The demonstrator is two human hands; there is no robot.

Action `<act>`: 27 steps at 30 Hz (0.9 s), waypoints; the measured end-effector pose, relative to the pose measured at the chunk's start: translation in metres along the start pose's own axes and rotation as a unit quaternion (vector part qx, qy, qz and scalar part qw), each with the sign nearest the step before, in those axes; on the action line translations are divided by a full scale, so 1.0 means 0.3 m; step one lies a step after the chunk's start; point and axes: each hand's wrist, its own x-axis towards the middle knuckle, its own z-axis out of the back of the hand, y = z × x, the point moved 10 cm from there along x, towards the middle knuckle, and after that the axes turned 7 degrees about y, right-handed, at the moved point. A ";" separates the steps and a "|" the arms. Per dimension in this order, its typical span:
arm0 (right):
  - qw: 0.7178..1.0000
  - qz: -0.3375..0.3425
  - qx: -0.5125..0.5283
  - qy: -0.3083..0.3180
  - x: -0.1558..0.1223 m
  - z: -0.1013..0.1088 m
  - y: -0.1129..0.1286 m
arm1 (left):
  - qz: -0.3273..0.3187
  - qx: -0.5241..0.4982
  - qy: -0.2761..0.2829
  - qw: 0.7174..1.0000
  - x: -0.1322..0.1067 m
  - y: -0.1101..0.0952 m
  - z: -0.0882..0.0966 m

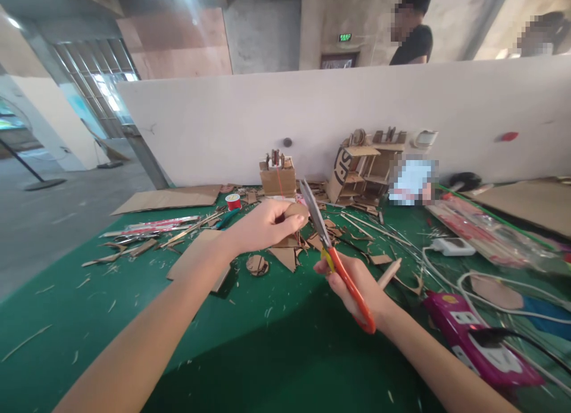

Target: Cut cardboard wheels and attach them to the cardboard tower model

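Observation:
In the middle of the view, my left hand [266, 224] pinches a small rounded piece of cardboard [296, 210] between thumb and fingers. Orange-handled scissors [317, 213] are gripped by my right hand [350, 282], their blades pointing up and away, just right of the cardboard piece and seemingly apart from it. A cardboard disc [257, 265] lies on the green table below my left wrist. Behind my hands stands a small cardboard box [278, 178] with a spool-like part and a red thread on top. Cardboard scraps [284, 257] lie beneath my left hand.
A cardboard shelf model [357, 169] stands against the white partition [214, 127]. A red thread spool [232, 202], wooden sticks [190, 228] and a flat cardboard piece [200, 258] lie at left. A pink power strip [477, 338] with cables sits at right. A person [414, 29] is beyond the partition.

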 end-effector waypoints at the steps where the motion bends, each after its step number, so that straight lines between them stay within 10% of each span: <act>1: 1.000 -0.001 0.002 0.006 -0.001 -0.005 0.000 | 0.007 -0.002 -0.001 1.000 -0.001 0.008 0.000; 27: 1.000 0.012 -0.014 0.016 0.002 -0.014 0.016 | 0.029 0.011 -0.016 0.999 0.000 0.023 0.006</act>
